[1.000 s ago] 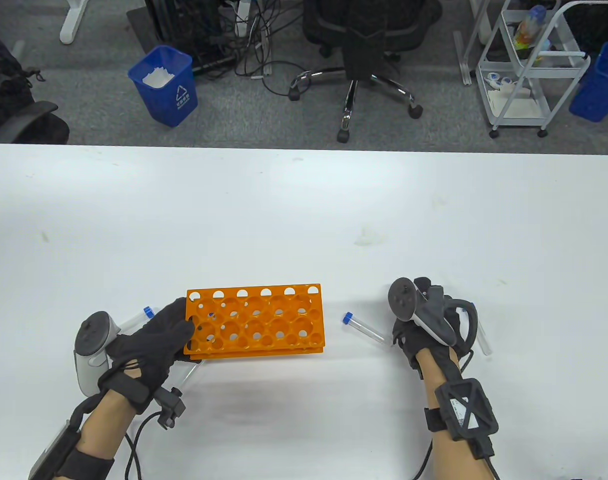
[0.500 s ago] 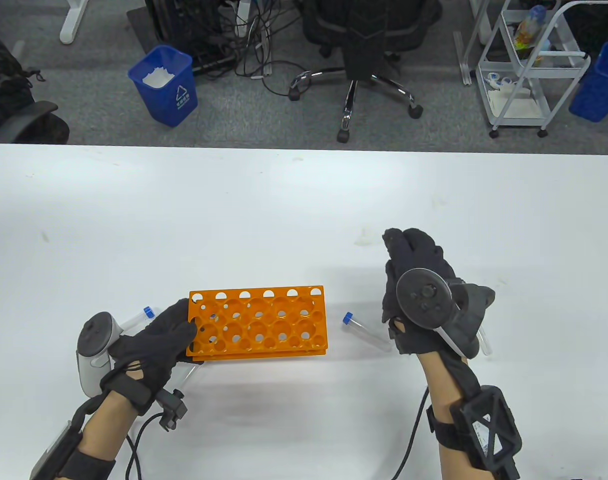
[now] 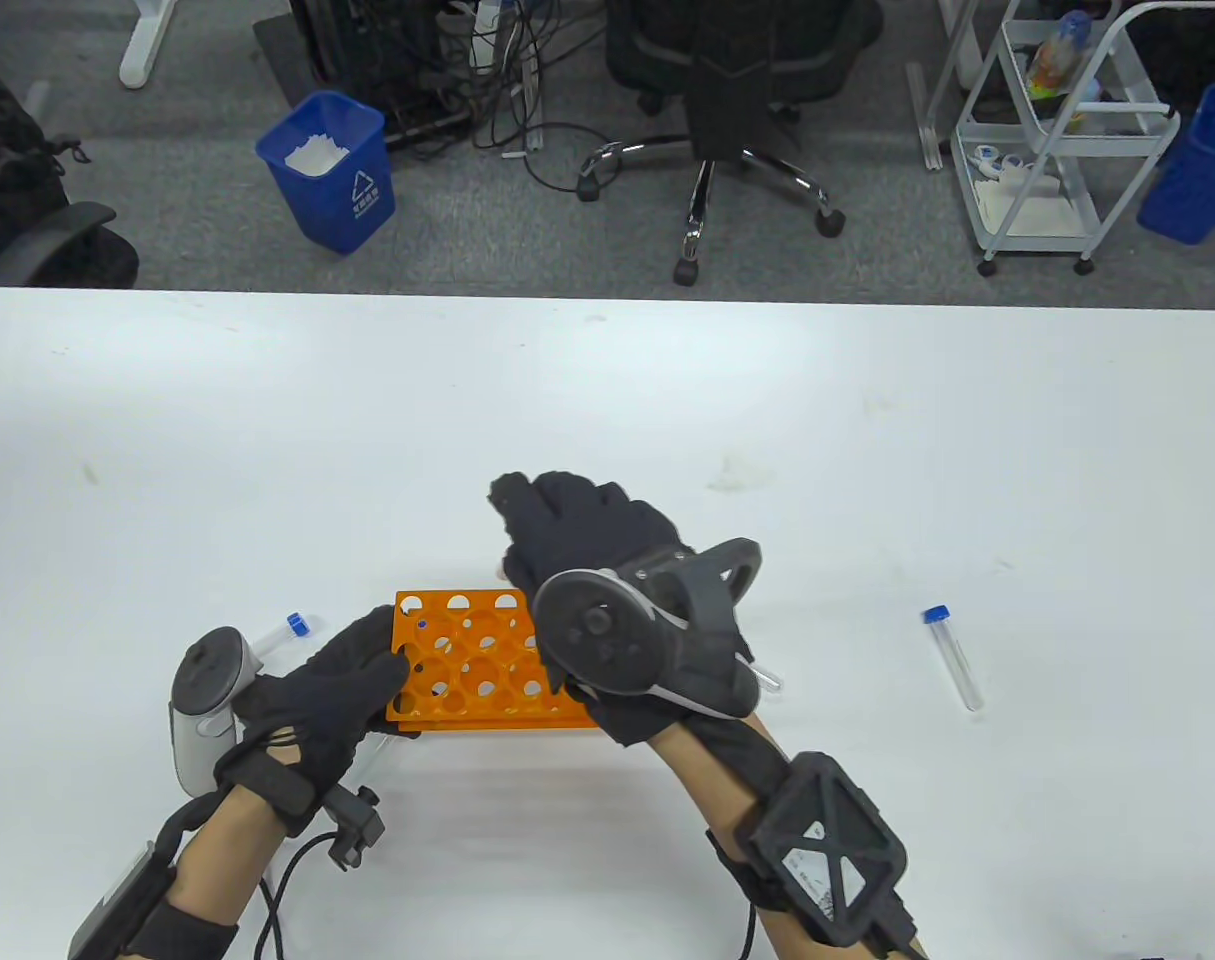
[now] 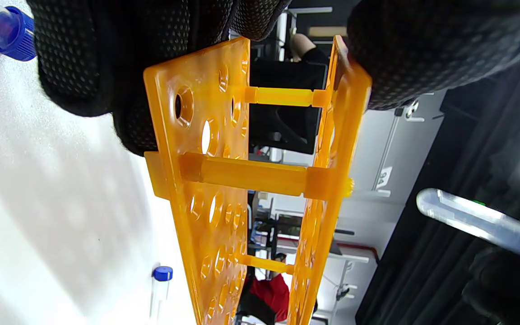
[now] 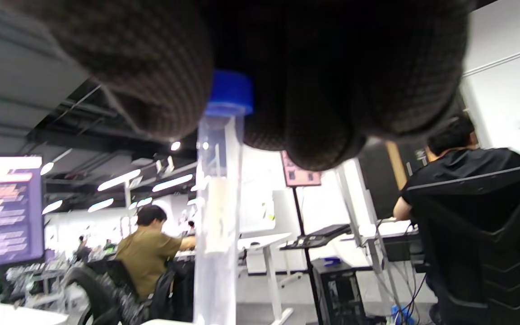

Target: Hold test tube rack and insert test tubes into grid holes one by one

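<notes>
The orange test tube rack (image 3: 462,660) stands near the table's front. My left hand (image 3: 342,680) grips its left end; in the left wrist view the fingers (image 4: 84,67) lie under the rack (image 4: 242,174) and the thumb on top. My right hand (image 3: 577,530) hovers over the rack's right half and pinches a clear blue-capped test tube (image 5: 219,203) by its cap end. That tube's round tip (image 4: 472,219) shows near the rack's top plate in the left wrist view, outside the holes. The tracker hides the rack's right part in the table view.
A loose tube (image 3: 952,660) lies on the table to the right. Another tube's tip (image 3: 767,683) shows beside my right tracker. A blue-capped tube (image 3: 287,630) lies behind my left hand. Chairs, a blue bin (image 3: 327,170) and a cart stand beyond the far edge.
My right hand has risen from the table's right side and moved left over the rack with a tube, uncovering the tube on the right. The rack shifted slightly right in my left hand.
</notes>
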Motion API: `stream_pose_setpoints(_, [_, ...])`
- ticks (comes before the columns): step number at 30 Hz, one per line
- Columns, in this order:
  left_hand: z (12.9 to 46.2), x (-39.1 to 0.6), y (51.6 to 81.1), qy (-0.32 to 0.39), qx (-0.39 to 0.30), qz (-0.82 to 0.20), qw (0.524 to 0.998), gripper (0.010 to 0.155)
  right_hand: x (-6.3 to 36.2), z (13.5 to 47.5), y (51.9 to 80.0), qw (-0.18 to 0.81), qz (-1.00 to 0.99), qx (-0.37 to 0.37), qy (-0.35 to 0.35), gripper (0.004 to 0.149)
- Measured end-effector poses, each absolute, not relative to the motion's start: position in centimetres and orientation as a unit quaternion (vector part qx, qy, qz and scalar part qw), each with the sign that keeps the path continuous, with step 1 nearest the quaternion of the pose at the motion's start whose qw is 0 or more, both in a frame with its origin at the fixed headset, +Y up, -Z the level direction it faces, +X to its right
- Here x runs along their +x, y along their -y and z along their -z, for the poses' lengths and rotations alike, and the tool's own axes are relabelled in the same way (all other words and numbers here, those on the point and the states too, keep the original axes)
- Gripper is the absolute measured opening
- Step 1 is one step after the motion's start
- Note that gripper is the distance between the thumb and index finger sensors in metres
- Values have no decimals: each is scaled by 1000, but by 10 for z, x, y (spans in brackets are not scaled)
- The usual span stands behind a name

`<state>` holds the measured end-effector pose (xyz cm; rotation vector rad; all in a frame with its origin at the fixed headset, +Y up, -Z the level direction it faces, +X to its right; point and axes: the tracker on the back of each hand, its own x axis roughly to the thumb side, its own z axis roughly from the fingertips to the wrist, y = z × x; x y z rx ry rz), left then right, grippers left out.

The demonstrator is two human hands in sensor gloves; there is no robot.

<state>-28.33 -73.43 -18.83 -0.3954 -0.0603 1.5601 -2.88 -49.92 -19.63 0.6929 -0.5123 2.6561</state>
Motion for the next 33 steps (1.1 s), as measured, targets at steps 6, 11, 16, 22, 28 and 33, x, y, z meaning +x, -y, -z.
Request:
stream_pose_setpoints(6, [187,-282,735,22,-181,-697,693,89,-66,203,526,119,-943,272,148,53])
stream_pose_setpoints(11, [186,-281,736,15,-189,-695,693,89,-77,207,542,99,-946,279,130,53])
stream_pose_setpoints(16, [186,-280,736,18,-190,-701,687,89,-85,210,554,73,-949,288,108,53])
stream_pose_setpoints(22, [186,-280,736,17,-186,-699,690,89,-92,210,569,43,-951,292,91,54])
stream_pose_setpoints(28, [186,-281,736,19,-185,-698,691,89,-92,211,576,40,-953,290,83,54])
stream_pose_setpoints(33, [186,-280,736,19,-185,-698,691,89,-91,210,577,39,-953,290,83,54])
